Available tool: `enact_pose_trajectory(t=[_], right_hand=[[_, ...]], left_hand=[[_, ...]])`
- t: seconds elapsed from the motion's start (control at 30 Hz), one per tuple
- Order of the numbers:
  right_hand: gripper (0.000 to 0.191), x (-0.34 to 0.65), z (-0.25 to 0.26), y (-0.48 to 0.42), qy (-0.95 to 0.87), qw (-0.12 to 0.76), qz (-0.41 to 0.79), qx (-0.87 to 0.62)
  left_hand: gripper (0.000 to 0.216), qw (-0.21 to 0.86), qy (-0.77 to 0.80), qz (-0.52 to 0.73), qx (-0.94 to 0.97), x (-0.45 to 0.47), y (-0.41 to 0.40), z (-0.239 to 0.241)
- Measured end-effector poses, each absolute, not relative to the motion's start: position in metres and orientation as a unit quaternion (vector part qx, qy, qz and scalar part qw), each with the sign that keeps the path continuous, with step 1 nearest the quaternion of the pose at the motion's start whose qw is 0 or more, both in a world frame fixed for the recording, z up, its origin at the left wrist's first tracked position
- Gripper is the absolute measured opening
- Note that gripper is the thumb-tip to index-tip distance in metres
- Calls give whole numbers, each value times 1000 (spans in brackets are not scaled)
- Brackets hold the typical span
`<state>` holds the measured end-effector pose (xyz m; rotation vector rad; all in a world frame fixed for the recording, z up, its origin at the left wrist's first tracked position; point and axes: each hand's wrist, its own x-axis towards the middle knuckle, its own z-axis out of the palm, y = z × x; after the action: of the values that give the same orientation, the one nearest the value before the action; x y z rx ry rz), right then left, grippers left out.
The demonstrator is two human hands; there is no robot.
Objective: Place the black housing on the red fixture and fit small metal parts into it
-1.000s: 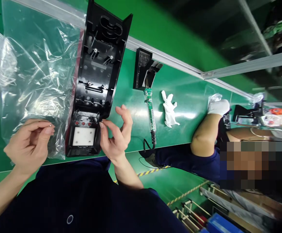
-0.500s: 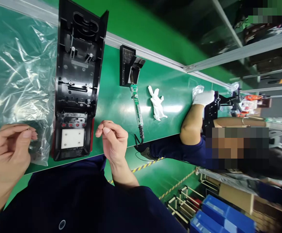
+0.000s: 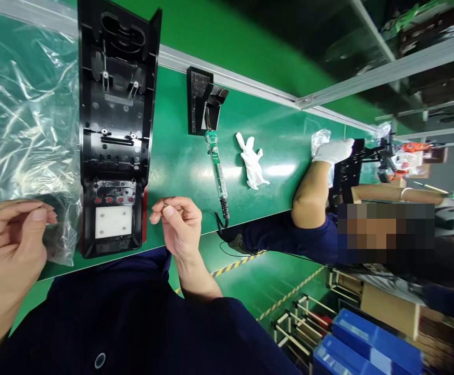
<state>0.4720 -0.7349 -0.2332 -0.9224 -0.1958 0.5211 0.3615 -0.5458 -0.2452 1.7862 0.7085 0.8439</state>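
A long black plastic housing (image 3: 113, 114) lies on the green bench, its ribbed inside facing up. At its near end sit several red round parts (image 3: 110, 200) and a white plate (image 3: 113, 222) fixed with screws. My left hand (image 3: 16, 234) is closed in a pinch over a clear plastic bag (image 3: 35, 130), left of the housing; what its fingers hold is hidden. Right of the housing, apart from it, my right hand (image 3: 182, 221) pinches a tiny dark thing between thumb and forefinger, too small to name.
A soldering iron (image 3: 217, 166) rests in its black stand (image 3: 203, 99), cord toward the bench's near edge. Beside it lies a white glove (image 3: 250, 161). To the right, a co-worker's gloved hand (image 3: 332, 151) works at another black part. Blue bins (image 3: 375, 338) stand below the bench.
My view has shifted slightly, so the housing and soldering iron appear further left. Both hands stay pinched on either side of the housing. The co-worker's gloved hand has moved a little right.
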Motion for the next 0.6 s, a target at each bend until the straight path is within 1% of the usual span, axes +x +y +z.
enact_pose_trajectory(t=[0.1,0.2,0.4,0.6], right_hand=[[25,472,-236,-735,-117,866,233,-427],[31,473,-237,-736,-105,858,234,-445],[30,474,-238,-738,-88,849,252,-456],[25,477,-238,-739,-101,849,214,-473]], left_hand=[[12,502,262,365,739,362,-544,-248],[12,493,242,383,743,362,-543,-251],[14,507,290,359,728,361,-542,-250],[19,496,214,402,740,360,-539,-257]])
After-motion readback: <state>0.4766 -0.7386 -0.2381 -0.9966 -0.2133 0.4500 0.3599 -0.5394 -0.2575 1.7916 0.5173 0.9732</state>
